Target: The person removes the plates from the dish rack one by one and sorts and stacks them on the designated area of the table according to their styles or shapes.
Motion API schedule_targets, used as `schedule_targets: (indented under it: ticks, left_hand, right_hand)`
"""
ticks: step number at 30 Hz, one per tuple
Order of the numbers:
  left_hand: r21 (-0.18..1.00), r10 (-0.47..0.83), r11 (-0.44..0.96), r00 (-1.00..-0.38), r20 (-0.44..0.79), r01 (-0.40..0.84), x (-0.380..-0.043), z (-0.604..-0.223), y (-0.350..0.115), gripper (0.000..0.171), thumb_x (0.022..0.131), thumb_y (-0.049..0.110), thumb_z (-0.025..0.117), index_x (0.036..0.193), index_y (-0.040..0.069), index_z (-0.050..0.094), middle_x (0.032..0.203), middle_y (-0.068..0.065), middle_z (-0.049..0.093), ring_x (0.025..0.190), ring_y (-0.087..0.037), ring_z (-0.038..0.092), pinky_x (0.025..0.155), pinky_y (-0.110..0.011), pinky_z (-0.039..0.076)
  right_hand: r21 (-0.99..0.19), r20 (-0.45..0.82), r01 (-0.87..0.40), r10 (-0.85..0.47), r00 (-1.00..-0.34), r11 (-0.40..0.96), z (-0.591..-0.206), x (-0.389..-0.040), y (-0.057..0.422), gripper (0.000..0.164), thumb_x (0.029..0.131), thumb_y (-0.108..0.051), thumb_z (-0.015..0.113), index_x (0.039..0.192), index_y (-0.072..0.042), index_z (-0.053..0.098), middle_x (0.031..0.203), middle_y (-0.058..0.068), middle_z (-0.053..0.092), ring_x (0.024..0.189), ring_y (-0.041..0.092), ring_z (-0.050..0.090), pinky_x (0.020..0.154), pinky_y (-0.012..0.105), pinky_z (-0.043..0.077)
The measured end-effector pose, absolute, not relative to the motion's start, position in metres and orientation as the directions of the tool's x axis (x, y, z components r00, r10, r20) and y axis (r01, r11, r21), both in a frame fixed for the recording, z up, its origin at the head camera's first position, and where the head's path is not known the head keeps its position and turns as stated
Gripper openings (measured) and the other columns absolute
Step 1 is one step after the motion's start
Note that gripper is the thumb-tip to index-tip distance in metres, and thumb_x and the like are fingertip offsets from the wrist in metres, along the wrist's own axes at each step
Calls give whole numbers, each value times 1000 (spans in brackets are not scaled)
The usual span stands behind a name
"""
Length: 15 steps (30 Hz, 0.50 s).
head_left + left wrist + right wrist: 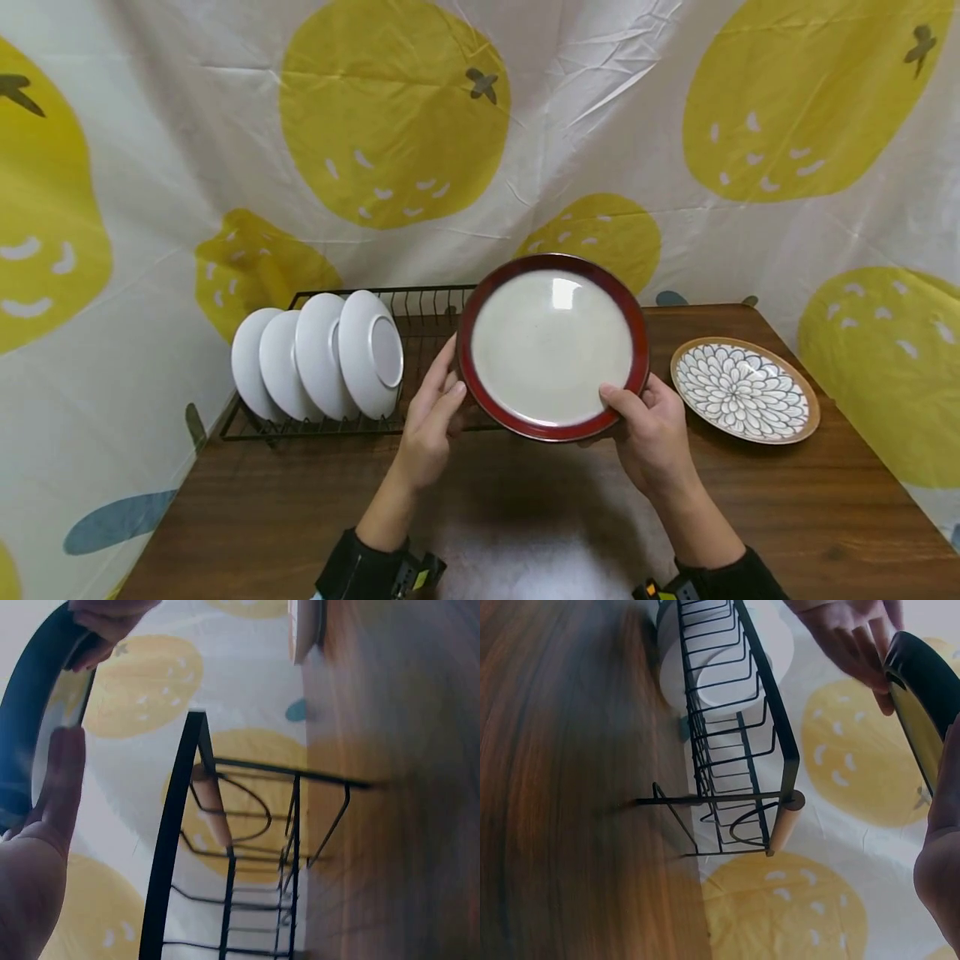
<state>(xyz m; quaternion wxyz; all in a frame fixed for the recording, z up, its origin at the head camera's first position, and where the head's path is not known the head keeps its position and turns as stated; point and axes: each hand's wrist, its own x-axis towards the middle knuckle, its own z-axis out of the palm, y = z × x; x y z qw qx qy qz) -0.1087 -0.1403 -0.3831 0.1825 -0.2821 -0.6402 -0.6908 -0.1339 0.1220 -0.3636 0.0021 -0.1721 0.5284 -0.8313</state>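
A round plate [553,350] with a pale cream centre and a dark red rim is held up between both hands, above the table and in front of the rack, its face tilted toward me. My left hand [427,421] holds its left edge, thumb at the rim and fingers reaching behind. At the lower right my right hand [654,437] grips it, thumb on the upper face and the other fingers underneath. The right wrist view shows the dark outer side of the plate [926,679], with left-hand fingers [859,649] at its far edge.
A black wire dish rack [427,304] stands at the back left, partly behind the held plate. Several white dishes [363,354] lean upright in its left part. A flower-patterned plate [742,390] with a tan rim lies on the wooden table [840,517] at right. A lemon-print curtain [585,108] hangs behind.
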Motion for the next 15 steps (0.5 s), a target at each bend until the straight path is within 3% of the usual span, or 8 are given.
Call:
schedule_targets:
  ticks: [7, 12, 15]
  left_hand:
    - [775, 112, -171, -770, 628, 608, -111, -386, -135, 84, 101, -9, 60, 170, 4, 13, 166, -33, 32, 133, -11, 63, 96, -29, 63]
    - [775, 122, -174, -768, 629, 607, -111, -387, -135, 88, 98, -14, 61, 169, 1, 11, 164, -37, 31, 131, -11, 63, 93, -28, 64]
    - [773, 117, -161, -766, 632, 613, -110, -387, -136, 89, 97, -16, 60, 169, 1, 10, 165, -37, 29, 133, -10, 62, 95, -27, 63]
  right_hand:
    - [-898, 329, -237, -207, -921, -371, -365, -137, 126, 27, 108, 1, 53, 134, 7, 48, 97, 4, 79, 77, 17, 80, 59, 36, 66]
    - [-936, 307, -247, -239, -921, -250, -368, -138, 130, 37, 107, 1, 55, 140, 15, 44, 103, -3, 79, 85, 14, 79, 69, 32, 68]
    - [-956, 283, -252, -247, -927, -150, -368, -139, 131, 43, 108, -3, 57, 143, 16, 43, 110, 2, 77, 89, 12, 78, 74, 30, 68]
